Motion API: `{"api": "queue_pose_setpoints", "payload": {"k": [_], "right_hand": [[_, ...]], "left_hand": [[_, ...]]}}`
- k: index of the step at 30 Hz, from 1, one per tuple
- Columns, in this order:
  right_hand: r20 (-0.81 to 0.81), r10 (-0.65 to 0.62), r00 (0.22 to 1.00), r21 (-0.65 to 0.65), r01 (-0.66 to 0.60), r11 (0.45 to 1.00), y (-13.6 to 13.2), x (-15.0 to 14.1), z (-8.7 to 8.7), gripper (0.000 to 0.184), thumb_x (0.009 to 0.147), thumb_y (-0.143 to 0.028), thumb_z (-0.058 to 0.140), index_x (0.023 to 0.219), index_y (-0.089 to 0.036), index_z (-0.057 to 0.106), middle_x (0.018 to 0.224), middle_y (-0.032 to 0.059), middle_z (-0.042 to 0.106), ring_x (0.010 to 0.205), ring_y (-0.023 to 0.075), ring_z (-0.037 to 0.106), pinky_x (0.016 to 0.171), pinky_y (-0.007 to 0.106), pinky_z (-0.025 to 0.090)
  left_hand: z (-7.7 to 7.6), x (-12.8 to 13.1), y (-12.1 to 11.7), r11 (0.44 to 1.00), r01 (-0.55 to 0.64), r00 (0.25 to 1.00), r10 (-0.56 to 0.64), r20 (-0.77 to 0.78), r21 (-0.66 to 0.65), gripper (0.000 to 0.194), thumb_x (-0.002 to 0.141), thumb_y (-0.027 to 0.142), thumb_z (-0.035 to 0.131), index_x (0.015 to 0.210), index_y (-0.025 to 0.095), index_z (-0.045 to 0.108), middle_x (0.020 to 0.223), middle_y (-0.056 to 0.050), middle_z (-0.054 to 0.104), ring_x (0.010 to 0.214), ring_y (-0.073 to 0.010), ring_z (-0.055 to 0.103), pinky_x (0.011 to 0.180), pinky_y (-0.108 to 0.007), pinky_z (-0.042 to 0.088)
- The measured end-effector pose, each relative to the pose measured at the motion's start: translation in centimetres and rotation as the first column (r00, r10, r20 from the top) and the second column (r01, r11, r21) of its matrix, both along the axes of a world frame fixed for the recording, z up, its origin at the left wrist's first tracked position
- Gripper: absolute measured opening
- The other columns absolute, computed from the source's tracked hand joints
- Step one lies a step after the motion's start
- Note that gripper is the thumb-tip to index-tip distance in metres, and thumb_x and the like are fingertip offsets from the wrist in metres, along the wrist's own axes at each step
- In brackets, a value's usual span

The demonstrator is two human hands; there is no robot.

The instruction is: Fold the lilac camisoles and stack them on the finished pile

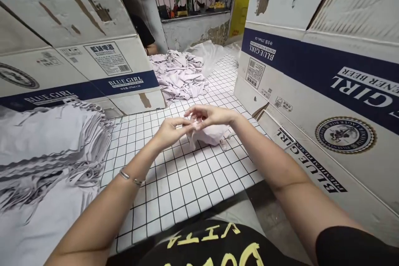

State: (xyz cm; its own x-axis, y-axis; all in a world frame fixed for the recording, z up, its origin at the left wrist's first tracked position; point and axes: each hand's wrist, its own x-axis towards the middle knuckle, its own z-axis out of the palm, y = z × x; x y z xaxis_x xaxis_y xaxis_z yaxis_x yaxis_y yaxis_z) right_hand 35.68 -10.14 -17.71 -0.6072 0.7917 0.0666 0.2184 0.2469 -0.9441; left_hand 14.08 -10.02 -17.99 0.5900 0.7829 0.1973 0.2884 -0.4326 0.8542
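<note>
Over the middle of the checked table [168,174], my left hand [173,132] and my right hand [210,115] meet fingertip to fingertip. Both pinch the upper edge of a small pale pink piece of fabric [212,135]. The rest of the fabric hangs below my fingers and lies crumpled on the table under my right hand. Whether something small is also between my fingertips is too fine to make out. A silver bracelet [132,178] circles my left wrist.
Stacked pale grey fabric pieces [46,133] lie at left. A heap of pinkish fabric [181,75] and a clear plastic bag [210,56] sit at the back. Cardboard boxes stand as walls at left [71,50] and right [299,83]. Behind the left box, another person's arm [151,49] shows.
</note>
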Motion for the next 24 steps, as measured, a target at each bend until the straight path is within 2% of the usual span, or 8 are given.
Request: {"api": "queue_pose_setpoints", "payload": {"k": [3,6,9,12,15,18,22,24], "right_hand": [[0.036,0.03,0.999,0.016,-0.031,0.999,0.7,-0.2,4.5,0.031,0.066,-0.029,0.081,0.085,-0.014,0.063,0.076,-0.0021,0.061,0.07,0.0102,0.055,0.064,0.023,0.044],[0.07,0.067,0.995,-0.038,-0.065,0.997,0.7,0.0,7.6,0.033,0.062,-0.034,0.083,0.076,-0.013,0.062,0.07,-0.0022,0.061,0.064,0.0094,0.054,0.058,0.021,0.043],[0.19,0.105,0.976,-0.165,-0.074,0.984,0.2,1.2,8.4,0.034,0.061,-0.038,0.083,0.073,-0.012,0.065,0.068,0.0002,0.063,0.062,0.0104,0.055,0.057,0.022,0.044],[0.2,0.035,0.979,-0.204,0.007,0.979,-0.3,3.1,7.2,0.036,0.062,-0.044,0.082,0.065,-0.013,0.064,0.058,-0.0029,0.055,0.055,0.0083,0.048,0.053,0.022,0.04],[0.142,-0.035,0.989,-0.241,0.069,0.968,-0.2,4.9,4.4,0.041,0.065,-0.051,0.078,0.061,-0.014,0.06,0.056,-0.0041,0.048,0.056,0.0082,0.043,0.056,0.023,0.039],[0.274,-0.148,0.95,-0.245,0.218,0.945,0.4,5.6,1.2,0.038,0.071,-0.052,0.072,0.069,-0.015,0.061,0.063,-0.0023,0.05,0.06,0.0097,0.043,0.06,0.026,0.039],[0.409,-0.655,0.636,0.189,0.643,0.742,0.4,1.2,-2.9,0.035,0.069,-0.043,0.073,0.086,-0.017,0.058,0.089,0.0057,0.06,0.076,0.0156,0.051,0.067,0.029,0.041],[0.308,-0.687,0.658,0.345,0.595,0.725,-0.2,-3.2,-4.7,0.048,0.065,-0.046,0.075,0.099,-0.018,0.053,0.104,0.0077,0.059,0.087,0.0184,0.054,0.071,0.029,0.043]], "left_hand": [[4.9,-1.4,0.6,0.999,0.017,0.997,-0.02,0.071,0.041,0.025,0.071,0.041,0.073,0.077,0.016,0.073,0.081,-0.006,0.07,0.081,-0.0198,0.063,0.079,-0.033,0.049],[8.3,-3.8,1.3,0.995,0.065,0.986,-0.053,0.157,-0.073,0.028,0.067,0.041,0.076,0.075,0.015,0.07,0.075,-0.004,0.067,0.075,-0.0188,0.062,0.073,-0.032,0.05],[10.5,-7.5,1.6,0.983,0.03,0.994,-0.01,0.106,-0.183,0.028,0.064,0.041,0.078,0.074,0.016,0.069,0.072,-0.004,0.065,0.072,-0.0191,0.061,0.068,-0.032,0.049],[11.4,-11.2,1.6,0.956,-0.048,0.997,0.031,-0.064,-0.288,0.029,0.063,0.043,0.078,0.072,0.016,0.07,0.069,-0.004,0.064,0.07,-0.0206,0.061,0.065,-0.031,0.048],[9.8,-13.1,2.3,0.915,-0.093,0.984,0.026,-0.174,-0.393,0.032,0.061,0.044,0.08,0.069,0.016,0.069,0.066,-0.004,0.062,0.065,-0.0187,0.059,0.059,-0.029,0.047],[5.2,-12.7,3.7,0.85,-0.119,0.974,0.001,-0.225,-0.514,0.035,0.058,0.044,0.083,0.068,0.014,0.067,0.067,-0.005,0.062,0.061,-0.015,0.055,0.055,-0.027,0.042],[-0.9,-10.2,6.0,0.809,-0.213,0.969,0.101,-0.226,-0.548,0.039,0.056,0.044,0.082,0.059,0.016,0.054,0.057,0.001,0.052,0.054,-0.0103,0.045,0.053,-0.025,0.034],[-1.9,-8.6,7.0,0.814,-0.172,0.979,0.077,-0.191,-0.555,0.039,0.059,0.044,0.08,0.061,0.017,0.052,0.058,0.002,0.05,0.054,-0.01,0.044,0.055,-0.025,0.033]]}}
